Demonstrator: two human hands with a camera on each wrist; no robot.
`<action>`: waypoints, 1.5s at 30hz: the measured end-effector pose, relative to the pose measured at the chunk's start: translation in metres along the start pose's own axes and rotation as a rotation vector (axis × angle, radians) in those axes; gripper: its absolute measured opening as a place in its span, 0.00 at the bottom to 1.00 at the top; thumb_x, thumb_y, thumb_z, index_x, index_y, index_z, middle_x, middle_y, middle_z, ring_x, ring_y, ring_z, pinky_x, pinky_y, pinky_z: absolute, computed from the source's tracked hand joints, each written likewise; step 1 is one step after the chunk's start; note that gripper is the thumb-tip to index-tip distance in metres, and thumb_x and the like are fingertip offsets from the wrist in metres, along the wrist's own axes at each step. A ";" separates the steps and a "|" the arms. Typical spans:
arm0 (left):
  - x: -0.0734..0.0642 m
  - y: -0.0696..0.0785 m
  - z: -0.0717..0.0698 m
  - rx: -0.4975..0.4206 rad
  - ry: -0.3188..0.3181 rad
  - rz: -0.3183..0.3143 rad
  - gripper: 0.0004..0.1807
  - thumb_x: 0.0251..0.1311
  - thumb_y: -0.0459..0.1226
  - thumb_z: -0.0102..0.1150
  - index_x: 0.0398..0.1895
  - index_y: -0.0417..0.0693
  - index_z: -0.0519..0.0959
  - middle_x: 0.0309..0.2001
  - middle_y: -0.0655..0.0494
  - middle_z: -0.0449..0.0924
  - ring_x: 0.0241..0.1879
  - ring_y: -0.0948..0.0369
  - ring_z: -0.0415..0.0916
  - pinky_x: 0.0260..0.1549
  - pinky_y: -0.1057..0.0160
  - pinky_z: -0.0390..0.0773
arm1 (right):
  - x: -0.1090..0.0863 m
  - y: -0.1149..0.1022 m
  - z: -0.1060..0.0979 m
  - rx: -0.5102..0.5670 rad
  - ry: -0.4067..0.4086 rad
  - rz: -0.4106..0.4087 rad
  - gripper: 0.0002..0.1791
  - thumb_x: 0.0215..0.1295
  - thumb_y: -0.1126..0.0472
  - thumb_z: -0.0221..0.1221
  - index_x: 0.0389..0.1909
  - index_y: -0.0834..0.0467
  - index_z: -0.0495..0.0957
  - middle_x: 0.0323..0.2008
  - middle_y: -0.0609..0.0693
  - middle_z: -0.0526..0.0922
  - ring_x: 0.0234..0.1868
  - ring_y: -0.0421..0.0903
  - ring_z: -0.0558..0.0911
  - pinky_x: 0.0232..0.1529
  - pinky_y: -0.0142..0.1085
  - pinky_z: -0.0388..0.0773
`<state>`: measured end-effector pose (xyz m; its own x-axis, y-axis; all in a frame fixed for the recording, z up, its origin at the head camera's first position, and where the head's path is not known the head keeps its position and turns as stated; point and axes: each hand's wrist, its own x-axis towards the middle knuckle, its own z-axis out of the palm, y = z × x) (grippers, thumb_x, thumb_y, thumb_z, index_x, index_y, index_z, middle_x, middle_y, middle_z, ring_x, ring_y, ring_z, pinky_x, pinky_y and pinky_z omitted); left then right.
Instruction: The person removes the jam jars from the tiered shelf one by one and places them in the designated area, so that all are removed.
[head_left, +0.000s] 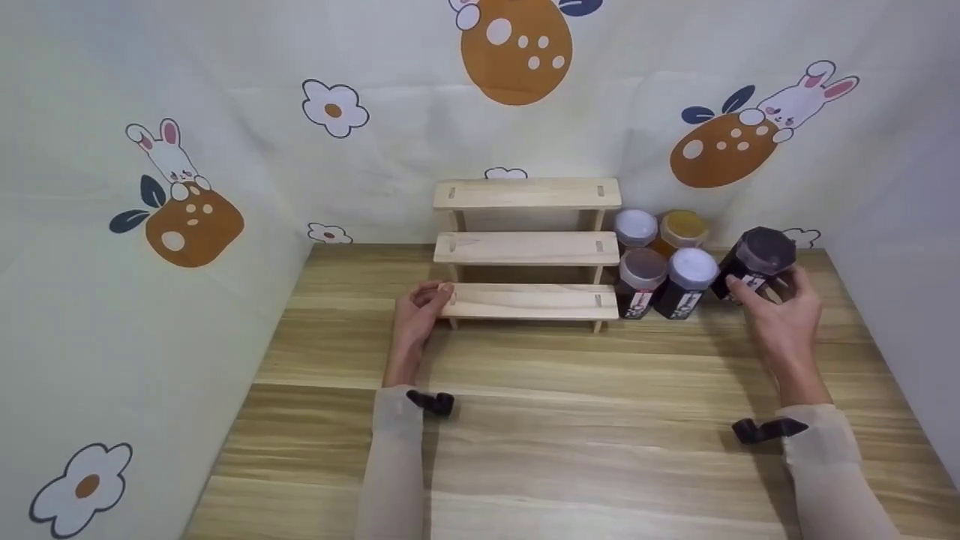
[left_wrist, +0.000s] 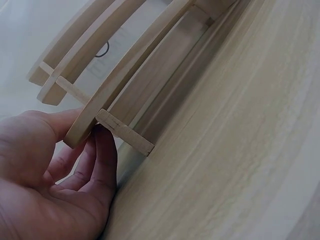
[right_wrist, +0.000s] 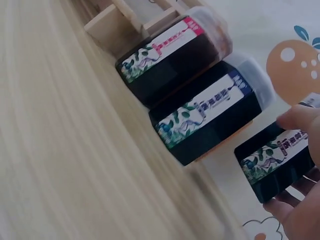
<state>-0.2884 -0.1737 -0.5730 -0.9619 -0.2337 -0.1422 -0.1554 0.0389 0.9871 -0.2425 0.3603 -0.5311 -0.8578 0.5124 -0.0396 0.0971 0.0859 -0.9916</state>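
A three-step wooden rack (head_left: 525,301) stands against the back wall. My left hand (head_left: 420,311) pinches the left end of its lowest step, thumb above and fingers below, as the left wrist view shows. On the right, my right hand (head_left: 787,315) grips a dark jar (head_left: 761,255) with a black lid and a printed label. In the right wrist view that jar (right_wrist: 275,157) is lifted off the table, apart from the others. Beside the rack stand a brown-lidded jar (head_left: 642,277), a white-lidded jar (head_left: 688,281), another white-lidded jar (head_left: 636,226) and a yellow-lidded jar (head_left: 682,227).
The wood-grain table (head_left: 525,450) meets a pale cloth wall (head_left: 405,150) printed with rabbits, oranges and flowers close behind the rack. Similar walls rise at left and right. Each sleeve cuff bears a black wrist mount (head_left: 769,430).
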 end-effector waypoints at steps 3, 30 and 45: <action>0.000 -0.001 -0.001 0.002 0.000 -0.004 0.21 0.67 0.46 0.76 0.55 0.43 0.85 0.45 0.53 0.90 0.43 0.64 0.83 0.42 0.70 0.78 | 0.003 0.009 -0.002 -0.078 -0.072 0.020 0.52 0.61 0.56 0.81 0.82 0.49 0.64 0.82 0.56 0.67 0.81 0.54 0.68 0.83 0.47 0.63; 0.003 -0.002 -0.003 -0.003 0.002 -0.033 0.23 0.68 0.46 0.76 0.58 0.43 0.83 0.48 0.51 0.88 0.43 0.63 0.83 0.40 0.70 0.81 | 0.007 0.045 -0.009 0.046 -0.248 -0.155 0.39 0.62 0.69 0.77 0.72 0.55 0.71 0.60 0.41 0.77 0.61 0.38 0.79 0.55 0.20 0.81; 0.005 0.001 -0.005 0.018 0.011 -0.011 0.23 0.69 0.46 0.74 0.60 0.42 0.83 0.48 0.51 0.87 0.46 0.61 0.82 0.43 0.68 0.81 | 0.009 0.041 -0.005 -0.031 -0.246 -0.108 0.49 0.65 0.64 0.76 0.82 0.55 0.61 0.74 0.54 0.71 0.78 0.53 0.70 0.72 0.27 0.73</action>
<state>-0.2927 -0.1796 -0.5725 -0.9576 -0.2444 -0.1526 -0.1705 0.0537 0.9839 -0.2435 0.3729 -0.5710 -0.9605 0.2764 0.0333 0.0108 0.1565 -0.9876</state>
